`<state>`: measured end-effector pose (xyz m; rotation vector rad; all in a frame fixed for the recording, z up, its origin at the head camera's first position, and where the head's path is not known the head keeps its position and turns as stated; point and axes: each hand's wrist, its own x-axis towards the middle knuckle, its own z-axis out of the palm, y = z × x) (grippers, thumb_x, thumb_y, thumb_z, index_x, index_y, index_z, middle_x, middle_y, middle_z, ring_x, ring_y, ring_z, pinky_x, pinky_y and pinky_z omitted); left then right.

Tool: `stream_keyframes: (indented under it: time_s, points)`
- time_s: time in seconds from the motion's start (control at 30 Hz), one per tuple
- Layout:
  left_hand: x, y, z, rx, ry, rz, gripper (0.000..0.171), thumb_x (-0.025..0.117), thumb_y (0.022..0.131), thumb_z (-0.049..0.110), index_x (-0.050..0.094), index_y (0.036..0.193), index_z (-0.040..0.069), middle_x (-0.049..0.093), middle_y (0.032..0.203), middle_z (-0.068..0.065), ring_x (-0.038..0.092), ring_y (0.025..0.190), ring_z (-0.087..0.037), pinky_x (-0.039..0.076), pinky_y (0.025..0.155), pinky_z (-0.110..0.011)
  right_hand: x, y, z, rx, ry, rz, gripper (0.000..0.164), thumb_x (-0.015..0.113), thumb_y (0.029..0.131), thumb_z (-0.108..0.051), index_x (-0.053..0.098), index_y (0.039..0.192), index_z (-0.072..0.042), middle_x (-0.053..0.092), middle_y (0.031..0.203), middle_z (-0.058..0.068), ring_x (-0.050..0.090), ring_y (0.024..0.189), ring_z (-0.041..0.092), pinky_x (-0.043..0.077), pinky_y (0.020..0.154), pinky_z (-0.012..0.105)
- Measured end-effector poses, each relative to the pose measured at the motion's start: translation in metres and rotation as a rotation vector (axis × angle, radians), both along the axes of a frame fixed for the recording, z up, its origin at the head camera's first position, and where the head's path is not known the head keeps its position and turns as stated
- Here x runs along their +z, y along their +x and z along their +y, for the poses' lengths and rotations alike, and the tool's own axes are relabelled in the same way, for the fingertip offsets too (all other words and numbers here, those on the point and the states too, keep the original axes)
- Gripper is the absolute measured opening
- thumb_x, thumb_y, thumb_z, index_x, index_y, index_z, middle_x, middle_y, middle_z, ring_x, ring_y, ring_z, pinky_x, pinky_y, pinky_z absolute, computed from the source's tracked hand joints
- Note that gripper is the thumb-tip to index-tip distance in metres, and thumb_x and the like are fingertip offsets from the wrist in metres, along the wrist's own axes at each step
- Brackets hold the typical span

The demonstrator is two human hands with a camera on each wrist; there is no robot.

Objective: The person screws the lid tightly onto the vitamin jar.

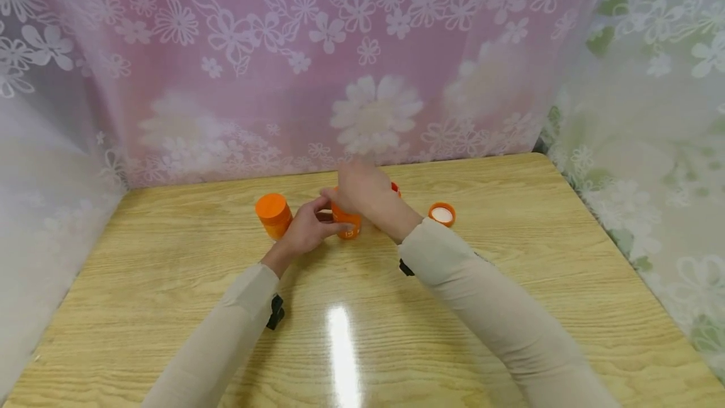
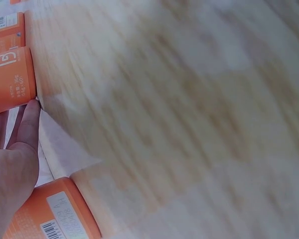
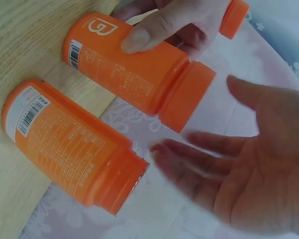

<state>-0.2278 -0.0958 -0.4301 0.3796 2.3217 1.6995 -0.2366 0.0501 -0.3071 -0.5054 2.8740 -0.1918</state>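
In the head view three orange bottles stand in a row. My left hand (image 1: 306, 230) grips the middle bottle (image 1: 350, 224) low on its body, thumb on the near side. That bottle wears its orange cap (image 3: 188, 97) in the right wrist view. Around the cap, my right hand (image 3: 261, 164) spreads its fingers and thumb, apparently without gripping it. An uncapped bottle (image 3: 65, 144) stands beside the middle one; in the head view my right hand (image 1: 368, 189) mostly hides it. The capped left bottle (image 1: 274, 214) is close to the back of my left hand.
A loose orange cap (image 1: 442, 213) with a white inside lies upturned to the right. The wooden table (image 1: 170, 282) meets a pink flowered curtain (image 1: 272, 80) at the back and a pale flowered curtain (image 1: 651, 162) at the right. Light glares on the tabletop in front.
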Motion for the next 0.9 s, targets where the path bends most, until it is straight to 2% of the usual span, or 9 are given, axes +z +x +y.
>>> stream_keyframes:
  time_s: [0.07,0.17,0.27,0.33,0.5,0.7,0.9]
  points:
    - [0.0,0.0,0.0,-0.001,0.004,0.0,0.053,0.076,0.083,0.022,0.055,0.131,0.014,0.057,0.123,-0.004,0.061,0.107,-0.024,0.053,0.085,-0.035,0.002,-0.002,0.003,0.108,0.0,-0.009,0.055,0.051,0.095,-0.052,0.055,0.131,-0.011,0.057,0.126,0.009,0.06,0.105,0.025,0.052,0.084,0.038]
    - [0.0,0.0,0.0,-0.007,0.017,-0.013,0.053,0.076,0.084,0.022,0.054,0.131,0.014,0.056,0.124,-0.005,0.061,0.107,-0.024,0.053,0.085,-0.036,0.006,-0.006,0.008,0.305,0.017,-0.004,0.06,0.057,0.095,-0.04,0.039,0.146,-0.013,0.038,0.148,0.008,0.042,0.13,0.026,0.036,0.105,0.042]
    - [-0.001,-0.001,0.0,-0.02,0.025,-0.01,0.053,0.076,0.084,0.023,0.053,0.132,0.015,0.056,0.124,-0.005,0.061,0.107,-0.024,0.053,0.085,-0.036,0.009,-0.008,0.01,0.414,0.022,-0.034,0.052,0.063,0.093,-0.026,0.047,0.14,-0.013,0.04,0.146,0.007,0.04,0.131,0.025,0.033,0.107,0.04]
    - [0.007,0.003,0.001,-0.019,0.021,-0.013,0.052,0.075,0.084,0.021,0.054,0.131,0.012,0.056,0.124,-0.006,0.06,0.108,-0.025,0.053,0.085,-0.036,0.01,-0.009,0.012,0.438,0.01,-0.062,0.049,0.064,0.092,-0.019,0.049,0.138,-0.011,0.045,0.142,0.006,0.044,0.127,0.024,0.037,0.104,0.038]
    - [0.028,0.014,0.006,-0.036,0.021,-0.032,0.052,0.073,0.086,0.012,0.052,0.134,0.005,0.056,0.126,-0.011,0.059,0.111,-0.03,0.053,0.085,-0.035,0.01,-0.009,0.016,0.451,-0.027,-0.141,0.036,0.062,0.091,-0.007,0.06,0.128,-0.009,0.058,0.124,0.003,0.054,0.107,0.018,0.046,0.09,0.032]
    - [0.028,0.014,0.005,-0.034,0.011,-0.019,0.051,0.073,0.086,0.012,0.054,0.132,0.007,0.056,0.126,-0.01,0.058,0.111,-0.031,0.052,0.086,-0.036,0.009,-0.007,0.013,0.399,-0.032,-0.115,0.03,0.068,0.089,-0.012,0.065,0.118,-0.008,0.062,0.109,0.001,0.055,0.09,0.016,0.048,0.079,0.03]
    - [0.027,0.014,0.003,-0.035,0.031,-0.027,0.052,0.072,0.086,0.009,0.053,0.134,0.008,0.055,0.128,-0.009,0.058,0.112,-0.03,0.053,0.085,-0.037,0.006,-0.002,0.003,0.28,0.009,-0.025,0.021,0.072,0.087,-0.023,0.067,0.101,-0.009,0.062,0.087,0.0,0.056,0.075,0.016,0.049,0.067,0.027]
